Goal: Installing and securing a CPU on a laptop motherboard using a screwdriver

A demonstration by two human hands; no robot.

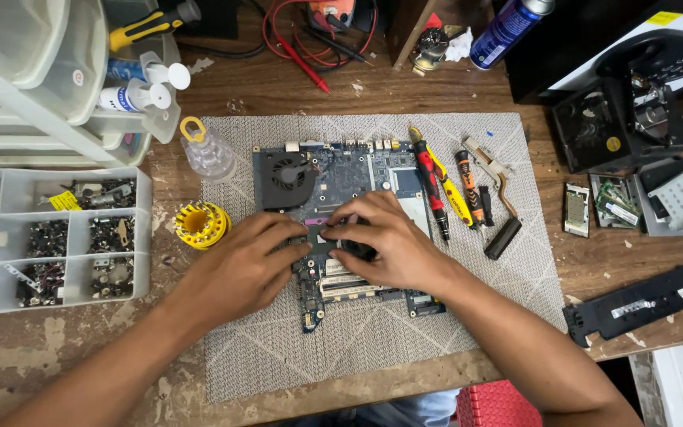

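Head view: left hand (250, 265) and right hand (385, 237), fingers curled, press the motherboard (333, 178).

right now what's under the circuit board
The circuit board lies flat on a grey woven mat, which rests on the wooden table. The left hand and right hand cover its middle.

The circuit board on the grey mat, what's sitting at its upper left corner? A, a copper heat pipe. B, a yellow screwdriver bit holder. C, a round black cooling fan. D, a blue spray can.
C: a round black cooling fan sits on the upper left of the circuit board, above the left hand; the right hand rests on the board's middle.
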